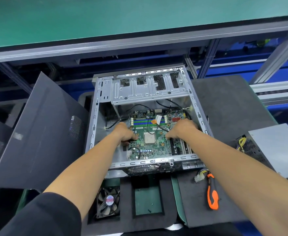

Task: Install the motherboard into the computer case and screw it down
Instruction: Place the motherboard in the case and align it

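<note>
Nearest: foam tray holds a loose case fan; an orange-handled screwdriver lies untouched on the dark mat to the right, beside a white cable plug.

Mid: computer case lies on its side, open upward. Motherboard sits on the case floor, roughly flat, CPU socket at centre. Left hand curled, fingertips gripping the board's left edge. Right hand curled likewise, fingertips on the board right of the socket. Exact pinch not resolvable.

Far: empty drive cage at the far end; removed side panel leans to the left; power supply rests at right.

Judgement: seating step in hand, board being nudged to align. No screws visible in the board's gold-ringed holes. Next: confirm holes over standoffs and loose black cables clear, then free one hand for the screwdriver and screws.
</note>
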A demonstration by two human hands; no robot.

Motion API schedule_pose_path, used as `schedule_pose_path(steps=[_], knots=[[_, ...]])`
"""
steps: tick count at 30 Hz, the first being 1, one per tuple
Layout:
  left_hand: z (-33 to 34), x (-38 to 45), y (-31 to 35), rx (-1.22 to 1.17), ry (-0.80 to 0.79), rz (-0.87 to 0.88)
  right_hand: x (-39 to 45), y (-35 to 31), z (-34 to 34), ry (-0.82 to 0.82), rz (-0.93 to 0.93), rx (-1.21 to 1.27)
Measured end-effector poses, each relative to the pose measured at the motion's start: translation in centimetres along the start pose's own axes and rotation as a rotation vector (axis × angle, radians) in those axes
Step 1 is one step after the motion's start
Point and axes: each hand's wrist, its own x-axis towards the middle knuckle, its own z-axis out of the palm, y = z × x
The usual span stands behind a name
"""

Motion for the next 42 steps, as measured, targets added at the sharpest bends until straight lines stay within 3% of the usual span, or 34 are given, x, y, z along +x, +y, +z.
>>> schedule_pose_path(steps=[7,20,30,39,42], knots=[[-0.5,0.4,0.0,0.042,0.05,-0.002,0.2,-0.1,0.1,0.096,0.021,0.122],[0.0,0.1,0.6,0.421,0.047,0.065,0.3,0.2,0.5,0.132,0.01,0.106],[-0.4,-0.9,0.2,0.439,0.046,0.069,0.0,0.0,0.3,0.107,-0.041,0.042],[0.1,0.4,0.0,0.179,0.057,0.016,-0.1,0.1,0.1,0.045,-0.034,0.082],[-0.1,0.3,0.2,0.215,0.061,0.042,0.0,0.2,0.1,0.044,-0.033,0.072]])
